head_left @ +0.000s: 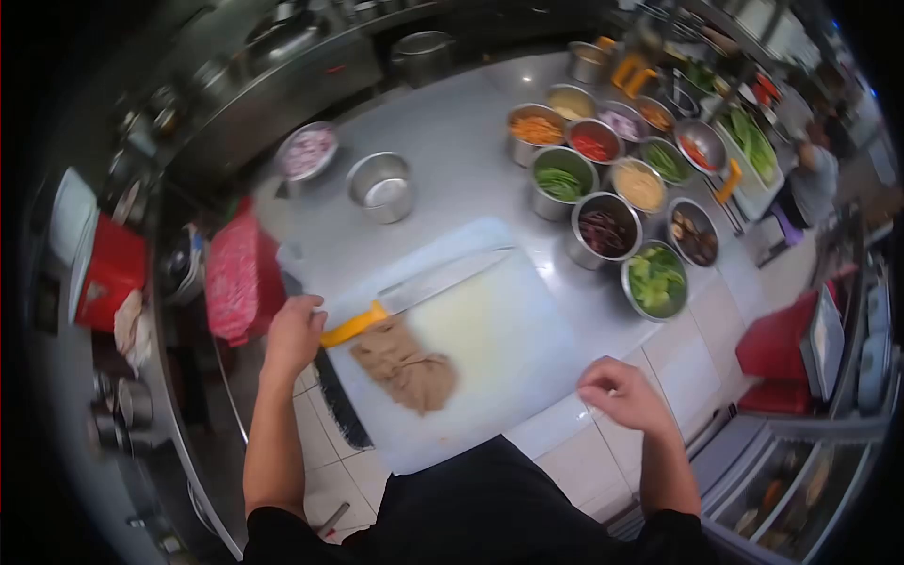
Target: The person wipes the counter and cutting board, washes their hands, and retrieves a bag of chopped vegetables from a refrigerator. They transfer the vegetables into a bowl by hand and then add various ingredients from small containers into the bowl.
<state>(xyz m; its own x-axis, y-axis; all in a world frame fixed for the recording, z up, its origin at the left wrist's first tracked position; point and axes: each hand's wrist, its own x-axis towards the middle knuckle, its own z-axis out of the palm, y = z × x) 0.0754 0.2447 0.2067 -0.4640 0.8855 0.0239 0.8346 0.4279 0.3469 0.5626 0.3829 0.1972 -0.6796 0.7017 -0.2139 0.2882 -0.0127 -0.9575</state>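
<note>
Head camera view, looking down on a pale grey kitchen counter (452, 141). A white cutting board (490, 358) lies at the near edge, with a brown slab of meat (407, 367) on its left part. A cleaver with a yellow handle (414, 294) rests across the board above the meat. The left hand (294, 334) curls loosely at the handle's end; whether it grips is unclear. The right hand (623, 394), fingers loosely bent, rests on the board's right corner, holding nothing. Steel bowls of chopped vegetables (612, 179) cluster to the right; an empty steel pot (381, 186) stands behind. A red cloth (234, 273) hangs at left.
</note>
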